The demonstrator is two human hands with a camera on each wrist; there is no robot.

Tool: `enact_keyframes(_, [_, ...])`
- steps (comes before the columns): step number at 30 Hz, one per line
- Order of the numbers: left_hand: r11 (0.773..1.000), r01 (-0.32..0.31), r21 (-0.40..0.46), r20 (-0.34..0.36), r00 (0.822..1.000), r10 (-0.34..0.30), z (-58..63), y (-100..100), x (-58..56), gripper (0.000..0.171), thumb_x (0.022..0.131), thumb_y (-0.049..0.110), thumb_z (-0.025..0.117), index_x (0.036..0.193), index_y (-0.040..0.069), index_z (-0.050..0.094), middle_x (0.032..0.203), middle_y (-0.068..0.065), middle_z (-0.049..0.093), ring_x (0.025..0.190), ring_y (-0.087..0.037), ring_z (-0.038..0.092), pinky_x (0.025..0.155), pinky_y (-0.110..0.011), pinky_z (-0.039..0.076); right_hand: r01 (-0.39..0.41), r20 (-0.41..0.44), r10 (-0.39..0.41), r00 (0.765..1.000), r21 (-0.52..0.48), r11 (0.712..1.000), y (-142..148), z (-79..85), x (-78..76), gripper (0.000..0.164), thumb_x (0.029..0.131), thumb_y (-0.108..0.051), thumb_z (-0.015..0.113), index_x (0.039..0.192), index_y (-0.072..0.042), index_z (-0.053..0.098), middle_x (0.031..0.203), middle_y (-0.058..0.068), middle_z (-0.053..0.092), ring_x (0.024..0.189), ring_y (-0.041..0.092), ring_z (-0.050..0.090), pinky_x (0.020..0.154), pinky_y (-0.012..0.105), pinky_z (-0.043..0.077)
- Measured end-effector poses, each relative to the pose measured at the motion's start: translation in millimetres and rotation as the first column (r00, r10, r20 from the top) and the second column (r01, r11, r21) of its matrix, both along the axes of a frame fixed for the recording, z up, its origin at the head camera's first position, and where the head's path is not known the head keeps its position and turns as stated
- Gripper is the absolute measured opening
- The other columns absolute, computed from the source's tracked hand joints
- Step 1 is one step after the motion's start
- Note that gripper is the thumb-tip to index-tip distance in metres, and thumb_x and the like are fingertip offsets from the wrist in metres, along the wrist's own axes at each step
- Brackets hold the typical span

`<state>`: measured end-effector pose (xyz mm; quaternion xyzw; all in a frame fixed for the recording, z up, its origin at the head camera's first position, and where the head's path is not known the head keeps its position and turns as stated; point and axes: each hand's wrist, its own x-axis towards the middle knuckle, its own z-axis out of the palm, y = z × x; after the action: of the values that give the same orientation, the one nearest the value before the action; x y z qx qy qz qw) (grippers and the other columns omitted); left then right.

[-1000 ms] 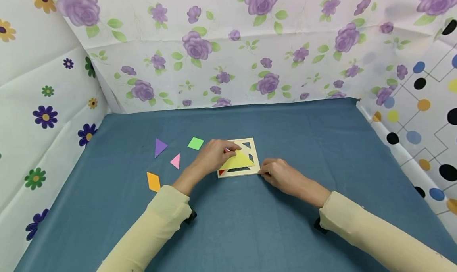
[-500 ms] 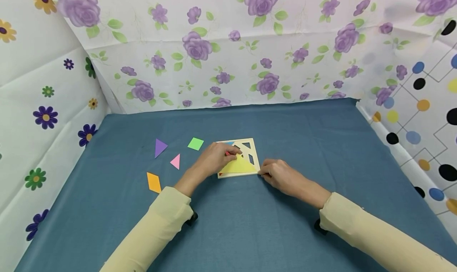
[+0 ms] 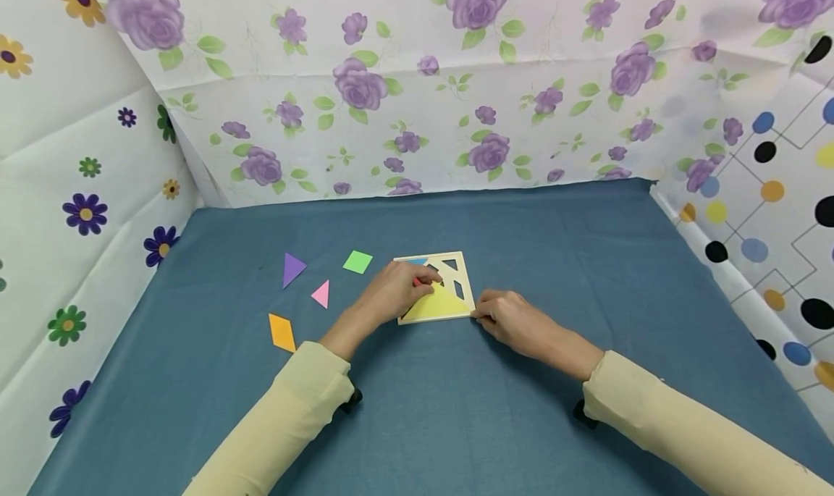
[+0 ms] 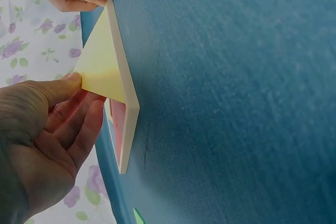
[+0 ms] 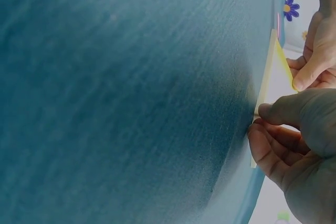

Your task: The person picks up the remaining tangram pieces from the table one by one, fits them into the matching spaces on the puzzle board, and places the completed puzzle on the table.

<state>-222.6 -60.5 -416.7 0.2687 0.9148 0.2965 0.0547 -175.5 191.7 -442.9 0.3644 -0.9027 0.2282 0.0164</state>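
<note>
My left hand (image 3: 391,291) pinches the tip of a yellow triangle (image 3: 435,305) between thumb and fingers. In the left wrist view the yellow triangle (image 4: 102,64) slants, its long edge down along the near side of a pale square puzzle board (image 4: 131,103) and its tip raised. A red piece (image 4: 118,119) lies in the board beneath it. Part of a blue piece (image 3: 417,261) shows at the board's far left. At the near right corner of the puzzle board (image 3: 465,270), my right hand (image 3: 511,320) pinches the rim with thumb and fingertips.
Left of the board lie a purple triangle (image 3: 292,270), a pink triangle (image 3: 321,294), a green square (image 3: 357,262) and an orange parallelogram (image 3: 281,332). Dark cutouts (image 3: 458,289) show in the board's right part. Blue cloth (image 3: 417,409) covers the table; patterned sheets (image 3: 423,105) stand around it.
The yellow triangle has moved slightly right and down, and its long edge now covers the near cutout. My left hand shifted a little with it. My right hand stays at the board's corner.
</note>
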Motion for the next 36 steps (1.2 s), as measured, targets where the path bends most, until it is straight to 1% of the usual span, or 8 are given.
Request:
enact_keyframes(3, [1.0,-0.006,-0.008,0.003,1.0,0.006,0.4,0.4,0.2,0.022,0.099,0.011,0.071,0.12,0.011,0.078,0.108,-0.004,0.076,0.085,-0.013,0.065,0.073,-0.03,0.052,-0.002,0.001,0.002,1.0,0.001,1.0,0.2,0.0,-0.1,0.017,0.092,0.007,0.073,0.106,-0.001,0.08,0.1,0.008,0.07,0.086,0.018,0.071,0.072,0.025,0.058])
enact_keyframes(6, [1.0,-0.011,-0.015,-0.003,1.0,0.011,0.8,0.8,-0.3,0.022,0.099,0.011,0.071,0.119,0.012,0.079,0.107,-0.004,0.075,0.084,-0.014,0.064,0.071,-0.03,0.05,0.0,-0.001,0.0,1.0,0.008,1.0,0.0,0.2,-0.5,0.017,0.092,0.007,0.073,0.105,-0.001,0.08,0.099,0.008,0.07,0.085,0.018,0.071,0.072,0.025,0.058])
enact_keyframes(13, [1.0,0.015,-0.009,-0.068,0.998,-0.015,1.5,0.9,-1.3,0.022,0.1,0.005,0.066,0.116,0.01,0.08,0.093,-0.003,0.069,0.072,-0.014,0.054,0.063,-0.029,0.044,0.003,-0.013,-0.003,1.0,0.023,1.0,-0.2,-0.2,-1.4,0.016,0.092,0.006,0.073,0.105,-0.001,0.079,0.099,0.008,0.069,0.085,0.017,0.07,0.071,0.025,0.058])
enact_keyframes(20, [1.0,0.016,-0.023,-0.101,0.995,-0.018,-0.9,1.7,-1.0,0.022,0.101,0.004,0.065,0.117,0.007,0.079,0.096,-0.005,0.071,0.069,-0.013,0.052,0.061,-0.027,0.042,0.005,-0.014,-0.005,1.0,0.03,1.0,-0.1,-0.3,-1.5,0.016,0.094,0.005,0.072,0.106,-0.001,0.079,0.1,0.008,0.069,0.086,0.018,0.07,0.072,0.025,0.058])
enact_keyframes(25, [0.999,-0.017,-0.041,-0.109,0.994,0.013,-3.2,3.6,0.3,0.022,0.1,0.005,0.066,0.118,0.007,0.079,0.098,-0.006,0.072,0.07,-0.014,0.054,0.06,-0.026,0.041,0.006,-0.014,-0.005,1.0,0.026,1.0,0.5,0.0,-0.4,0.016,0.094,0.005,0.072,0.106,-0.001,0.079,0.101,0.008,0.069,0.086,0.018,0.07,0.072,0.026,0.058])
enact_keyframes(31, [0.997,-0.075,-0.029,-0.086,0.994,0.072,-5.6,5.4,1.8,0.02,0.099,0.008,0.07,0.117,0.008,0.079,0.103,-0.006,0.075,0.076,-0.014,0.058,0.065,-0.028,0.045,0.001,-0.02,-0.001,1.0,0.013,1.0,1.1,-0.1,0.7,0.017,0.092,0.006,0.073,0.106,-0.002,0.079,0.1,0.008,0.069,0.085,0.018,0.07,0.071,0.025,0.058])
enact_keyframes(36, [0.996,-0.086,-0.033,-0.069,0.994,0.084,-8.0,5.9,2.6,0.021,0.099,0.008,0.07,0.118,0.008,0.079,0.104,-0.005,0.075,0.079,-0.015,0.06,0.069,-0.03,0.049,0.003,-0.014,-0.002,1.0,0.012,1.0,1.0,-0.6,1.5,0.018,0.092,0.006,0.074,0.107,-0.001,0.079,0.1,0.008,0.07,0.086,0.018,0.071,0.072,0.025,0.058])
